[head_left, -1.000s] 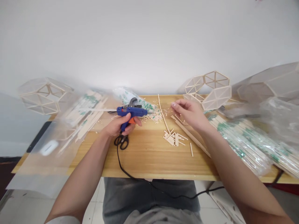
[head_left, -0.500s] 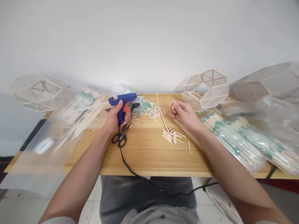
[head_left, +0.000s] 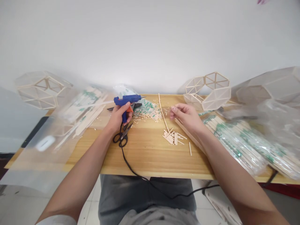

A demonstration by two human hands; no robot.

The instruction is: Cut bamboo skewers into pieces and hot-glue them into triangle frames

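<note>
Compared with a second ago: now holds the blue hot-glue gun [head_left: 127,99] nozzle-up a touch, not drooping, with left hand [head_left: 118,116] fingers wrapped round the grip. Can't tell if pressing the trigger. Curls right hand [head_left: 187,116] fingers in tighter, tips near meeting; can't tell if gripping anything tiny. Probably means ready to apply glue, but no contact yet: nozzle over the workbench [head_left: 150,159], well apart from the right fingertips.

Counts: one gun, on one black cord [head_left: 172,197]. One pair of black-handled scissors [head_left: 120,138], below the gun, more exposed now. One long bent stick [head_left: 162,112], between nozzle and right hand. One loose short stick [head_left: 190,148]; beside it, a short-stick pile [head_left: 172,137], too overlapped to count. Two stick-and-paper lattice models at back: left [head_left: 48,90], right [head_left: 216,97]. Two clear stick packs at right: near [head_left: 232,142], far [head_left: 269,147].
</note>
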